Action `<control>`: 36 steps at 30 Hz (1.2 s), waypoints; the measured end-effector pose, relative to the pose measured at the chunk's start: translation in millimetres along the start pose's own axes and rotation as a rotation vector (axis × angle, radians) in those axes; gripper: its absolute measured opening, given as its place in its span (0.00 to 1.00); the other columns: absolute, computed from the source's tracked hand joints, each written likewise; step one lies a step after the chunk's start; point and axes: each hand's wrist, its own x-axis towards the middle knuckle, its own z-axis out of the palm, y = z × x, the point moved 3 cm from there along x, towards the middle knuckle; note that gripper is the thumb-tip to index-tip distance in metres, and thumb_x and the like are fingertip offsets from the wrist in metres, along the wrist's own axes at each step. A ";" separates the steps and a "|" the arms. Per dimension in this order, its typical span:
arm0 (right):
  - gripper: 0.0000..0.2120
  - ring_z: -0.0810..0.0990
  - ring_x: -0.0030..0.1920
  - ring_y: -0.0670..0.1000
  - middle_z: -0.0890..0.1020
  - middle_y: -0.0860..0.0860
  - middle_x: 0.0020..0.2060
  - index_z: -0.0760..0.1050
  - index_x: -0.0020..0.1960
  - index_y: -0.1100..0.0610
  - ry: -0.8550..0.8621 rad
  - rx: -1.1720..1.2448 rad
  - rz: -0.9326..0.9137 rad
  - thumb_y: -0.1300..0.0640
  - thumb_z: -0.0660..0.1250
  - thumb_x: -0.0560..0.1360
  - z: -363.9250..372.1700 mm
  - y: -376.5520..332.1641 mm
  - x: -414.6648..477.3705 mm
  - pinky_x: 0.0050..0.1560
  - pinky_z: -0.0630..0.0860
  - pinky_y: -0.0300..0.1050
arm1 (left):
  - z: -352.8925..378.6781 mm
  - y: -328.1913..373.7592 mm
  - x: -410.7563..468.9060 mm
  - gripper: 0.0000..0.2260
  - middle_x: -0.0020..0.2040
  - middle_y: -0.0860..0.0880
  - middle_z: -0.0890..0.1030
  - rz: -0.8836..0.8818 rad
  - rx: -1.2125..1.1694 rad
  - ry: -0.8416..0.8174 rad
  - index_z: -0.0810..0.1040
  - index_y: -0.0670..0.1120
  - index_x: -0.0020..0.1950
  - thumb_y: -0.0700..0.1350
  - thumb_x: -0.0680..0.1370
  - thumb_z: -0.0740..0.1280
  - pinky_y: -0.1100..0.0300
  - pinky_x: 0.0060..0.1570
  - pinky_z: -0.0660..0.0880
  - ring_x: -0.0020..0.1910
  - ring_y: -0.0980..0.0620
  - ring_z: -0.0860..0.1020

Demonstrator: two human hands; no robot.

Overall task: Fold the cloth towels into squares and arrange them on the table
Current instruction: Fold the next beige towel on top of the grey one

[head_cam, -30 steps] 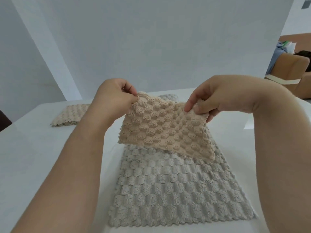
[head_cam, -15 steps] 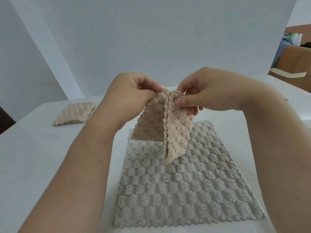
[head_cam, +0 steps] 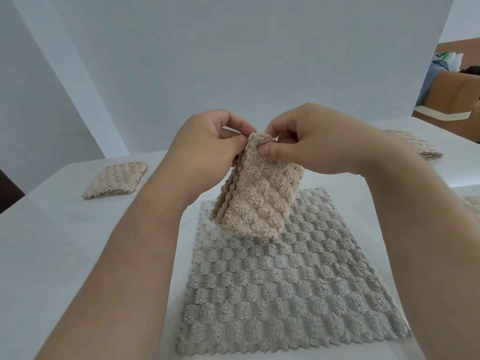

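Both hands, left hand (head_cam: 207,149) and right hand (head_cam: 314,141), pinch the folded beige towel (head_cam: 259,196) above the flat grey towel (head_cam: 280,289) on the worktop (head_cam: 78,255).

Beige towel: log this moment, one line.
beige towel: folded, held up | left hand: pinches top | right hand: pinches top | grey towel: flat below
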 end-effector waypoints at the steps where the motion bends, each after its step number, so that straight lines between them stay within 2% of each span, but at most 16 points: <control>1: 0.08 0.71 0.25 0.39 0.74 0.35 0.24 0.80 0.45 0.47 0.000 -0.004 0.005 0.44 0.68 0.79 0.9 0.6 0.6 0.30 0.64 0.35 | -0.4 -0.2 0.1 0.07 0.41 0.48 0.87 0.001 0.000 0.004 0.83 0.50 0.49 0.38 0.80 0.69 0.39 0.54 0.80 0.45 0.40 0.85; 4: 0.07 0.72 0.27 0.37 0.76 0.35 0.26 0.80 0.47 0.47 0.015 0.000 0.010 0.44 0.69 0.78 2.5 2.2 2.5 0.29 0.65 0.31 | -1.3 -1.6 1.3 0.07 0.43 0.48 0.87 0.004 -0.001 0.006 0.80 0.51 0.55 0.39 0.80 0.68 0.43 0.55 0.81 0.44 0.46 0.86; 8: 0.08 0.73 0.29 0.35 0.77 0.42 0.33 0.78 0.51 0.47 0.033 0.002 0.019 0.45 0.70 0.77 3.3 2.9 3.8 0.34 0.66 0.37 | -0.4 -1.7 2.0 0.09 0.43 0.46 0.87 -0.003 -0.034 0.001 0.78 0.52 0.57 0.39 0.82 0.66 0.46 0.54 0.82 0.44 0.47 0.86; 13: 0.09 0.75 0.30 0.39 0.79 0.44 0.36 0.74 0.53 0.44 0.064 0.041 0.013 0.45 0.71 0.76 3.8 4.8 4.0 0.36 0.69 0.40 | 1.3 -0.6 0.8 0.10 0.44 0.49 0.87 0.014 -0.017 -0.029 0.76 0.54 0.59 0.40 0.82 0.66 0.43 0.56 0.81 0.46 0.47 0.86; 16: 0.12 0.74 0.30 0.40 0.78 0.45 0.37 0.72 0.57 0.39 0.073 0.074 -0.019 0.47 0.71 0.76 3.5 3.5 1.9 0.37 0.74 0.44 | 2.3 -2.9 1.6 0.11 0.46 0.50 0.87 0.001 -0.004 -0.043 0.76 0.56 0.61 0.42 0.82 0.66 0.41 0.56 0.80 0.47 0.47 0.86; 18: 0.10 0.73 0.31 0.42 0.78 0.47 0.38 0.75 0.54 0.41 0.092 0.087 -0.032 0.50 0.71 0.76 2.5 1.4 1.8 0.38 0.75 0.47 | 3.3 -1.7 1.7 0.11 0.47 0.49 0.87 -0.009 -0.043 -0.048 0.74 0.54 0.62 0.41 0.82 0.66 0.42 0.57 0.79 0.48 0.47 0.86; 21: 0.06 0.73 0.31 0.43 0.79 0.47 0.41 0.76 0.50 0.44 0.106 0.092 -0.028 0.50 0.72 0.75 0.3 1.2 2.3 0.35 0.74 0.44 | 5.6 0.3 0.9 0.11 0.48 0.50 0.88 -0.058 -0.145 -0.039 0.71 0.49 0.63 0.38 0.83 0.63 0.47 0.56 0.81 0.49 0.48 0.86; 24: 0.06 0.74 0.31 0.42 0.78 0.42 0.44 0.76 0.49 0.43 0.107 0.072 0.005 0.48 0.72 0.75 -2.4 4.8 1.6 0.32 0.70 0.40 | 6.6 -1.3 0.5 0.11 0.47 0.48 0.87 -0.056 -0.113 0.002 0.73 0.52 0.63 0.47 0.81 0.67 0.45 0.58 0.80 0.48 0.48 0.85; 25: 0.06 0.73 0.30 0.40 0.77 0.40 0.44 0.75 0.48 0.43 0.113 0.071 0.019 0.47 0.72 0.75 -3.3 6.4 1.2 0.32 0.69 0.39 | 6.8 -2.3 0.9 0.13 0.46 0.49 0.86 -0.042 -0.061 0.003 0.74 0.54 0.64 0.52 0.80 0.67 0.46 0.56 0.80 0.47 0.50 0.84; 27: 0.05 0.73 0.29 0.38 0.77 0.39 0.44 0.75 0.49 0.43 0.135 0.067 0.030 0.46 0.71 0.76 -4.5 8.7 0.9 0.32 0.68 0.39 | 8.5 -1.9 -0.5 0.18 0.43 0.56 0.84 -0.018 0.058 -0.021 0.74 0.56 0.66 0.60 0.79 0.68 0.58 0.44 0.78 0.40 0.60 0.82; 29: 0.05 0.74 0.30 0.39 0.78 0.39 0.47 0.75 0.49 0.43 0.159 0.071 0.028 0.46 0.70 0.76 -5.4 9.3 1.2 0.33 0.69 0.39 | 12.1 -1.9 -2.6 0.23 0.43 0.58 0.84 -0.011 0.141 -0.070 0.75 0.56 0.66 0.64 0.75 0.70 0.64 0.34 0.74 0.36 0.62 0.81; 31: 0.05 0.74 0.33 0.42 0.78 0.40 0.48 0.74 0.49 0.44 0.172 0.086 0.032 0.48 0.70 0.76 -5.9 9.5 1.6 0.33 0.70 0.40 | 14.9 -4.3 -3.1 0.16 0.34 0.60 0.80 0.026 0.218 -0.101 0.81 0.55 0.55 0.62 0.74 0.73 0.66 0.26 0.69 0.28 0.61 0.76; 33: 0.05 0.75 0.34 0.44 0.78 0.42 0.47 0.74 0.49 0.44 0.171 0.100 0.036 0.48 0.70 0.77 -5.5 10.0 2.1 0.34 0.71 0.41 | 15.2 -5.3 -2.5 0.11 0.27 0.59 0.75 0.072 0.301 -0.072 0.81 0.52 0.44 0.58 0.76 0.73 0.65 0.23 0.66 0.23 0.59 0.71; 36: 0.06 0.75 0.35 0.44 0.79 0.43 0.47 0.74 0.50 0.45 0.157 0.101 0.026 0.48 0.70 0.77 -3.4 9.7 2.8 0.36 0.71 0.42 | 14.9 -4.2 -1.0 0.07 0.33 0.54 0.80 0.113 0.380 -0.007 0.81 0.52 0.45 0.55 0.77 0.72 0.66 0.25 0.69 0.26 0.59 0.75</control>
